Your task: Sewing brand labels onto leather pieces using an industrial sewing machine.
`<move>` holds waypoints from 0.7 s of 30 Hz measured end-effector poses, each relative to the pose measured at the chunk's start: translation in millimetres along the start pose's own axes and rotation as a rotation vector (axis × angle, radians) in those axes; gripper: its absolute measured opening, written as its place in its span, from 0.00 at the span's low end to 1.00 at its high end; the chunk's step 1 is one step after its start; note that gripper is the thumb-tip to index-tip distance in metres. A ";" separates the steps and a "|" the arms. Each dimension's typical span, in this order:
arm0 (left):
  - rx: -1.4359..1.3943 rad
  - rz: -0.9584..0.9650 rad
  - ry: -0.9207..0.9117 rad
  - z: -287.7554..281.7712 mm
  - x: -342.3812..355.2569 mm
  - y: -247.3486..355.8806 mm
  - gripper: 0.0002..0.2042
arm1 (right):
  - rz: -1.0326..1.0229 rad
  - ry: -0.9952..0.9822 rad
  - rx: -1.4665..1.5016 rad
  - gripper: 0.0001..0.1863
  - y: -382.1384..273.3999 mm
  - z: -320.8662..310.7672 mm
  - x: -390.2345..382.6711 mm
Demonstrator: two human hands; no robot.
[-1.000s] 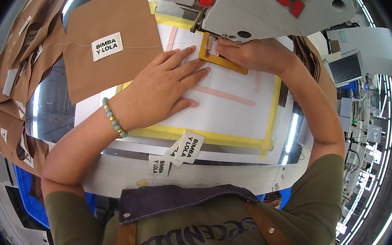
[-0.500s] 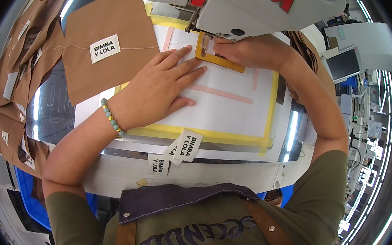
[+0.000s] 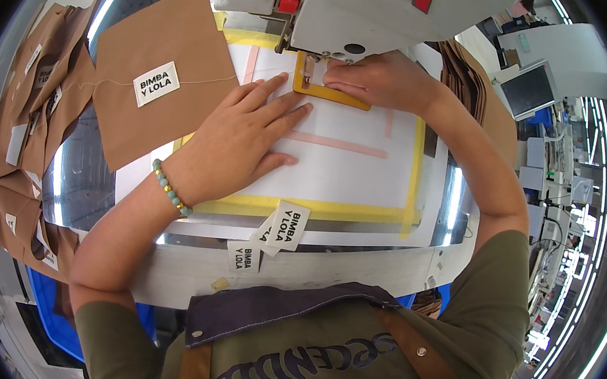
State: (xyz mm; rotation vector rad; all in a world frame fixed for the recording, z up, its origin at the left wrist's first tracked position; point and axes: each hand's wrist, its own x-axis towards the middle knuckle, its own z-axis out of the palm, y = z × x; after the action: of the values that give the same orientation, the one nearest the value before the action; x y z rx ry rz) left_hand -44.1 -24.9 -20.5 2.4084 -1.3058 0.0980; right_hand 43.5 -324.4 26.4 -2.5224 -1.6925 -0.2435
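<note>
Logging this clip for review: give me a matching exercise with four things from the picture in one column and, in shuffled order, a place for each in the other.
Things:
1. left hand
2. right hand
3. brown piece
4. loose labels

Places:
A. at the table's near edge, below the yellow-taped board
B. flat on the white board, fingers spread
C. at the orange frame under the sewing machine
D. left of the machine, a white label on it

Pairs: 1-B, 2-C, 3-D, 4-A
</note>
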 end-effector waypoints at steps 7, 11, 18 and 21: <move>0.010 -0.001 -0.005 -1.6 0.0 0.6 0.36 | -0.120 -0.097 -0.227 0.06 -3.0 -14.8 11.3; 0.012 -0.001 0.003 -1.5 -0.2 0.0 0.36 | -0.159 -0.137 -0.300 0.09 -2.1 -14.5 11.5; 0.002 -0.006 -0.002 -1.0 -2.0 -0.6 0.36 | -0.137 -0.198 -0.329 0.10 -1.9 -15.0 15.6; 0.004 -0.006 -0.008 -1.9 -1.2 0.3 0.36 | -0.002 -0.225 -0.144 0.10 -1.2 -14.5 14.0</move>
State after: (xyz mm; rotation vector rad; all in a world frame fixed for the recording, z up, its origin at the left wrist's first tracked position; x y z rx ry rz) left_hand -44.8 -23.4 -18.9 2.4187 -1.3025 0.0902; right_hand 46.4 -313.6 43.2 -2.7440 -1.8154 -0.0863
